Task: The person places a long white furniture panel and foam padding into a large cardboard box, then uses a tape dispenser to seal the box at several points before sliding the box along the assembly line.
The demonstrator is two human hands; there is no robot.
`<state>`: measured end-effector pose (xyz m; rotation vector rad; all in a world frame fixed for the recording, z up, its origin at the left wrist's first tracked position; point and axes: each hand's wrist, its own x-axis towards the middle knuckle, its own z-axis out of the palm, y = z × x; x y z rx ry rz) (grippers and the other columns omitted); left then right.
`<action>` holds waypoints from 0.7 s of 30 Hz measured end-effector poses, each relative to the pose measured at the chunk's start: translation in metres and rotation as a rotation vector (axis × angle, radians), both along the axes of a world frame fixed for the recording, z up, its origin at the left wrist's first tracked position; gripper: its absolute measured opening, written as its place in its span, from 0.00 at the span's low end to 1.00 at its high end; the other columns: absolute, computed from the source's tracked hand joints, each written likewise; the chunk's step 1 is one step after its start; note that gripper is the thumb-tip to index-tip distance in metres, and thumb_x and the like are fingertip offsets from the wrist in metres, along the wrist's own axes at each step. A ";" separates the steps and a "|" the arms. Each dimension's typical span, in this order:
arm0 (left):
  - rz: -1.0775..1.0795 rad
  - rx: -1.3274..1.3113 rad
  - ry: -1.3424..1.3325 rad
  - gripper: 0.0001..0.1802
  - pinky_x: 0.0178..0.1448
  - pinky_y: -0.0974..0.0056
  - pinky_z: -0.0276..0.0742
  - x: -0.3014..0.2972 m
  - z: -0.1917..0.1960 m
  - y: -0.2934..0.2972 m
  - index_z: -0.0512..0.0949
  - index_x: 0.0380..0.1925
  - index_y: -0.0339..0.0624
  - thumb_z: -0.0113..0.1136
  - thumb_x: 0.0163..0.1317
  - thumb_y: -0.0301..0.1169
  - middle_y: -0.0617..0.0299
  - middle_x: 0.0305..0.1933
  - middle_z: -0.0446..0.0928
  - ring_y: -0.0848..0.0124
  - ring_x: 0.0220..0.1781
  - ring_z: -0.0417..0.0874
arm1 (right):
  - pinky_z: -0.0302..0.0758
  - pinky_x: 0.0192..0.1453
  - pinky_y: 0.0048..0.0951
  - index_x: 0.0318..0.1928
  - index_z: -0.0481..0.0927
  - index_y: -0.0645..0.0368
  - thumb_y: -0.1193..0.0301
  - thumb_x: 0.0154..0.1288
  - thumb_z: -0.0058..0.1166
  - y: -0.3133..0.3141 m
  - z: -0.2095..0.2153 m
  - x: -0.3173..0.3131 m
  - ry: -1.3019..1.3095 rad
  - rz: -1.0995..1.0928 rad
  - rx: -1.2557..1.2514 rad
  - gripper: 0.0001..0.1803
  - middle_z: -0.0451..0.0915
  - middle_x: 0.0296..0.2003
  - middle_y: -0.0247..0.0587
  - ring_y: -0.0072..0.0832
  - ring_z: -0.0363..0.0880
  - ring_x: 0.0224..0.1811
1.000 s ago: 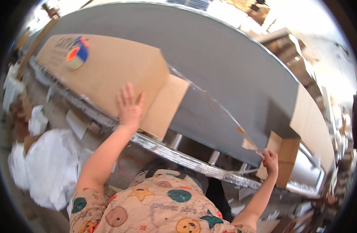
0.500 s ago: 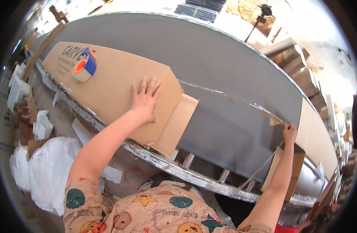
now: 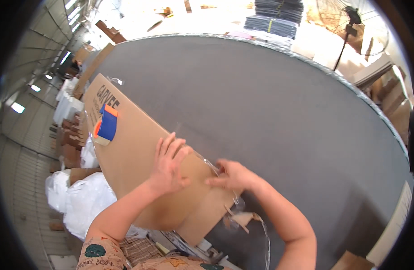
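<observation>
A long brown cardboard box (image 3: 139, 148) lies along the near left of the grey work surface. Spread fingers of my left hand (image 3: 168, 166) rest flat on its top. At the box's far edge, my right hand (image 3: 236, 174) curls its thumb and fingers round a strip of clear packing tape (image 3: 210, 165). Below this hand the tape trails loose, with a torn scrap of cardboard (image 3: 243, 219) stuck to it. A blue and orange tape dispenser (image 3: 109, 123) with a roll sits on the box, towards its left end.
The wide grey surface (image 3: 279, 112) stretches away to the right. Cardboard pieces (image 3: 391, 225) stand at the lower right. White plastic bags (image 3: 87, 198) lie on the left. A stack of dark wrapped sheets (image 3: 274, 20) and a fan (image 3: 351, 18) are beyond the far edge.
My right hand has moved left from the far end of the stretched tape to the box's edge. The tape now hangs slack. The view has turned; my left hand stays on the box.
</observation>
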<state>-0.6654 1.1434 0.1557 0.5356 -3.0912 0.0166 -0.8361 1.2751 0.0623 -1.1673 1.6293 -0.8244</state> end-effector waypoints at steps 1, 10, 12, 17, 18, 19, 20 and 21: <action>-0.024 0.023 0.073 0.38 0.70 0.40 0.52 -0.003 0.002 0.000 0.68 0.50 0.44 0.70 0.33 0.36 0.49 0.57 0.63 0.46 0.68 0.57 | 0.76 0.43 0.30 0.51 0.76 0.65 0.58 0.63 0.57 -0.001 -0.007 -0.003 -0.071 0.086 -0.018 0.24 0.81 0.36 0.49 0.32 0.81 0.38; -0.036 0.121 0.109 0.26 0.63 0.49 0.63 -0.027 0.000 -0.028 0.73 0.35 0.41 0.68 0.31 0.34 0.55 0.43 0.72 0.56 0.51 0.71 | 0.68 0.30 0.25 0.38 0.82 0.62 0.66 0.66 0.55 -0.029 -0.014 -0.080 -0.483 0.023 0.020 0.11 0.77 0.23 0.34 0.18 0.68 0.24; -0.046 0.141 0.042 0.25 0.65 0.50 0.60 -0.025 0.001 -0.032 0.74 0.36 0.42 0.70 0.34 0.35 0.58 0.43 0.73 0.59 0.51 0.72 | 0.70 0.28 0.33 0.27 0.80 0.61 0.67 0.66 0.53 -0.050 -0.007 -0.087 -0.235 -0.002 -0.007 0.13 0.75 0.20 0.44 0.31 0.71 0.19; -0.011 0.177 0.016 0.24 0.66 0.50 0.58 -0.023 0.003 -0.039 0.75 0.37 0.44 0.70 0.36 0.36 0.60 0.44 0.74 0.61 0.52 0.72 | 0.74 0.29 0.37 0.27 0.78 0.59 0.70 0.61 0.54 -0.072 -0.021 -0.088 0.234 -0.007 -0.443 0.08 0.78 0.23 0.44 0.39 0.77 0.23; -0.007 0.186 0.013 0.24 0.66 0.50 0.58 -0.022 0.003 -0.040 0.75 0.37 0.44 0.70 0.36 0.35 0.60 0.44 0.74 0.61 0.52 0.72 | 0.75 0.29 0.38 0.28 0.78 0.58 0.71 0.59 0.54 -0.075 -0.027 -0.091 0.428 -0.041 -0.550 0.05 0.79 0.24 0.44 0.41 0.79 0.25; -0.006 0.184 0.014 0.24 0.66 0.50 0.58 -0.022 0.002 -0.041 0.75 0.37 0.44 0.70 0.36 0.35 0.60 0.44 0.74 0.61 0.52 0.72 | 0.76 0.28 0.38 0.30 0.78 0.56 0.73 0.57 0.55 -0.074 -0.040 -0.105 0.506 -0.121 -0.626 0.01 0.79 0.24 0.43 0.41 0.79 0.26; 0.000 0.178 0.016 0.24 0.66 0.50 0.58 -0.022 0.002 -0.040 0.75 0.37 0.44 0.70 0.36 0.35 0.60 0.44 0.74 0.60 0.52 0.72 | 0.75 0.28 0.39 0.29 0.79 0.57 0.74 0.57 0.55 -0.070 -0.037 -0.126 0.612 -0.185 -0.600 0.01 0.78 0.23 0.44 0.42 0.80 0.27; 0.003 0.181 0.022 0.24 0.66 0.50 0.58 -0.021 0.002 -0.039 0.75 0.37 0.44 0.70 0.36 0.35 0.60 0.44 0.74 0.60 0.53 0.72 | 0.73 0.28 0.38 0.27 0.77 0.61 0.76 0.58 0.55 -0.060 -0.034 -0.144 0.606 -0.319 -0.504 0.03 0.76 0.22 0.46 0.43 0.77 0.25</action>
